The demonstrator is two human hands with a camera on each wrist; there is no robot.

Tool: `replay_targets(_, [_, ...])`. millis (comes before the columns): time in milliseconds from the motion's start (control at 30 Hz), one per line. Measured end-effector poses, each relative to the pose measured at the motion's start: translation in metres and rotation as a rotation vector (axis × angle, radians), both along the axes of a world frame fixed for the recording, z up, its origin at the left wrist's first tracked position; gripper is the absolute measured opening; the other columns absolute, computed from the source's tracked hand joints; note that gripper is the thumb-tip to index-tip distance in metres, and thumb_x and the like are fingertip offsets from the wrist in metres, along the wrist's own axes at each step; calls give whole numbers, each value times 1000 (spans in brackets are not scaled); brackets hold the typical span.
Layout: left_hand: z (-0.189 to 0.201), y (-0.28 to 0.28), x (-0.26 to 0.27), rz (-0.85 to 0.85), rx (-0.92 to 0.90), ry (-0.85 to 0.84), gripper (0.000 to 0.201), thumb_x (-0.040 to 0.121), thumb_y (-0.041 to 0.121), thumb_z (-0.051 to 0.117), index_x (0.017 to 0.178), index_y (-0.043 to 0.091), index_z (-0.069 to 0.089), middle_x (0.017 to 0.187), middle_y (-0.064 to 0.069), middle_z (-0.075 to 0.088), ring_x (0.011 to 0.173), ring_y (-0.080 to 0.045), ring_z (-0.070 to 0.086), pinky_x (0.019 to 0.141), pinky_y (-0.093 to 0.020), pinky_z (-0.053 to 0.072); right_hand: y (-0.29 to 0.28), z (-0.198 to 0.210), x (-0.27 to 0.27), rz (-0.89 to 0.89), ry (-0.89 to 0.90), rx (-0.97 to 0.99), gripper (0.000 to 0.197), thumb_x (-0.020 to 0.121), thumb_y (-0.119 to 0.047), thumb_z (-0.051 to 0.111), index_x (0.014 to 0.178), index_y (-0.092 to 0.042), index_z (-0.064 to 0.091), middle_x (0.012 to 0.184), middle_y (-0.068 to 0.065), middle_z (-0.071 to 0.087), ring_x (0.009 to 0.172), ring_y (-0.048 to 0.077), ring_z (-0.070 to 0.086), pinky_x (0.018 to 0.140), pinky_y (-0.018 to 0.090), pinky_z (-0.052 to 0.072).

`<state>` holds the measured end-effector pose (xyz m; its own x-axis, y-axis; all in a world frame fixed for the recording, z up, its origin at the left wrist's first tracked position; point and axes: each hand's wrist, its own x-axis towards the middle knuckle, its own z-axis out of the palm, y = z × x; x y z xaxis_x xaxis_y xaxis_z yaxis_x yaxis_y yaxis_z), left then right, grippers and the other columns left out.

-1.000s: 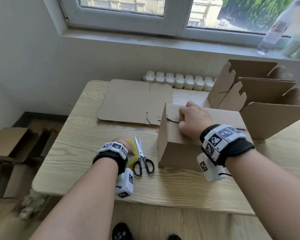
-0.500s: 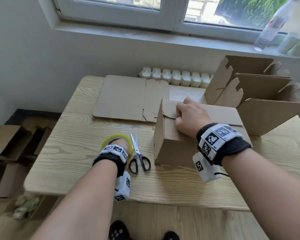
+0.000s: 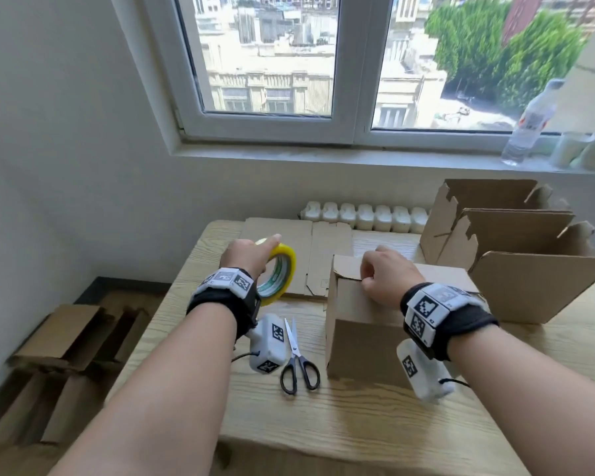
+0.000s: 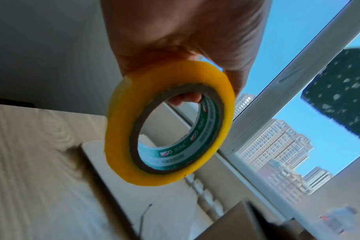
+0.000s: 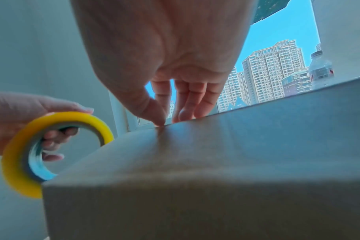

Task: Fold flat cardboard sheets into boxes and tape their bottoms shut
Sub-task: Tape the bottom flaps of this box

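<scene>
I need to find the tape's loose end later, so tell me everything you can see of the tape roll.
The tape roll is a ring of glossy yellow translucent tape on a brown core with a green and white printed lining. The left hand holds it off the table, tilted on edge, fingers through the hole. It touches nothing else. No loose end shows.

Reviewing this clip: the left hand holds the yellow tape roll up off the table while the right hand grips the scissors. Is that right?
Not quite. The left hand does hold the yellow tape roll off the table, but the right hand presses on the folded box. The scissors lie untouched on the table, as the head view shows.
</scene>
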<state>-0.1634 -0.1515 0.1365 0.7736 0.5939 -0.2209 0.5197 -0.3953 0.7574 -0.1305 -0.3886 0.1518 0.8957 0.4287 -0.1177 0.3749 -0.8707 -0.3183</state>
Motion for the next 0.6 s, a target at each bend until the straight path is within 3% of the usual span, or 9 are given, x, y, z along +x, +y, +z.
replay_targets(67, [28, -9, 1, -12, -50, -93, 52, 82, 60, 57, 72, 9, 66, 58, -5, 65, 64, -25, 62, 74, -32, 50, -3, 7, 0, 3, 5, 22, 16, 90, -20, 51, 104, -21, 59, 105, -4, 50, 104, 17, 51, 92, 30, 42])
replay_targets(100, [40, -13, 3, -48, -50, -118, 50, 87, 55, 54, 78, 7, 67, 64, -7, 67, 67, -26, 62, 72, -30, 48, -6, 11, 0, 1, 8, 31, 21, 91, -20, 51, 110, -21, 59, 109, -4, 52, 106, 17, 51, 94, 31, 43])
replay_targets(133, [49, -18, 5, -100, -55, -139, 48, 93, 49, 50, 89, 5, 69, 76, -12, 70, 75, -28, 64, 74, -31, 47, -8, 14, 0, -1, 9, 37, 25, 92, -21, 51, 116, -21, 58, 113, -3, 55, 107, 16, 52, 96, 32, 43])
replay_targets(200, [62, -28, 8, -172, -92, -186, 47, 98, 40, 45, 114, 1, 65, 109, -20, 68, 98, -31, 63, 90, -36, 47, -12, 21, 0, -5, 8, 48, 32, 93, -23, 51, 124, -20, 56, 117, -2, 60, 108, 16, 54, 95, 31, 44])
replay_targets(300, [76, -47, 7, -192, -189, -244, 46, 98, 36, 49, 124, 0, 60, 126, -21, 60, 116, -34, 58, 101, -42, 46, -17, 30, 0, -8, 20, 125, 39, 96, -33, 50, 134, -21, 52, 119, -1, 63, 111, 18, 56, 94, 30, 43])
replay_targets(400, [82, -61, 7, -186, -252, -302, 46, 97, 39, 50, 120, 1, 62, 123, -20, 62, 116, -34, 58, 101, -44, 46, -19, 44, 3, -9, 37, 397, 45, 98, -40, 47, 139, -22, 47, 129, 3, 60, 118, 19, 56, 100, 31, 42])
replay_targets(467, [89, -69, 8, -155, -260, -327, 42, 95, 44, 52, 98, 6, 68, 107, -18, 65, 101, -34, 62, 98, -43, 47, -18, 56, 4, -12, 55, 625, 46, 99, -42, 45, 139, -21, 48, 134, 4, 57, 121, 19, 54, 105, 38, 41])
replay_targets(533, [97, -77, 7, -149, -311, -354, 31, 91, 44, 58, 80, 15, 67, 94, -12, 65, 86, -28, 60, 89, -37, 47, -16, 68, 5, -31, 128, 789, 44, 97, -44, 46, 135, -22, 52, 133, 3, 58, 122, 19, 54, 105, 43, 42])
replay_targets(600, [106, -86, 4, -190, -354, -388, 27, 90, 37, 62, 77, 14, 66, 82, -8, 62, 74, -23, 57, 73, -30, 47, -16, 76, 7, -37, 203, 815, 36, 95, -43, 53, 124, -24, 60, 123, 3, 63, 117, 21, 57, 103, 43, 44])
